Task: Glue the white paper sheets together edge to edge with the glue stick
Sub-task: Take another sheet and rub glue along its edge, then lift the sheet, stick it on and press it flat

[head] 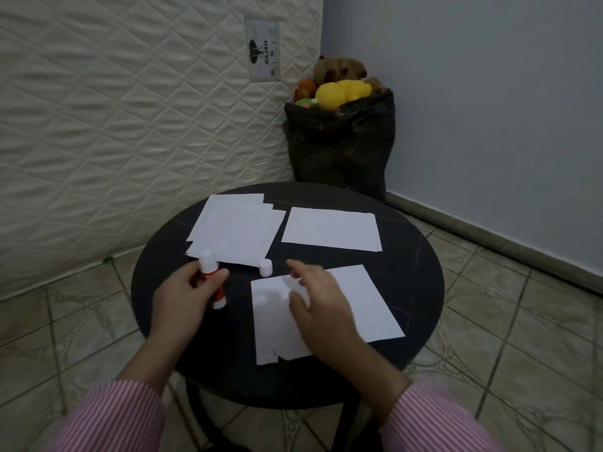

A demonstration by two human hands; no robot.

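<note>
On the round black table (421, 275) lie white paper sheets: a fanned stack (235, 233) at the back left, a single sheet (332, 228) at the back right, and a near sheet (365, 298) in front. My left hand (182, 298) grips a red and white glue stick (212, 275), uncapped end up. Its white cap (265, 267) stands on the table between the stack and the near sheet. My right hand (321, 305) hovers over the near sheet's left part, fingers spread and blurred; whether it touches the paper I cannot tell.
A quilted mattress (130, 125) leans upright behind the table on the left. A black bag (339, 148) full of soft toys stands in the corner against the grey wall. Tiled floor surrounds the small table.
</note>
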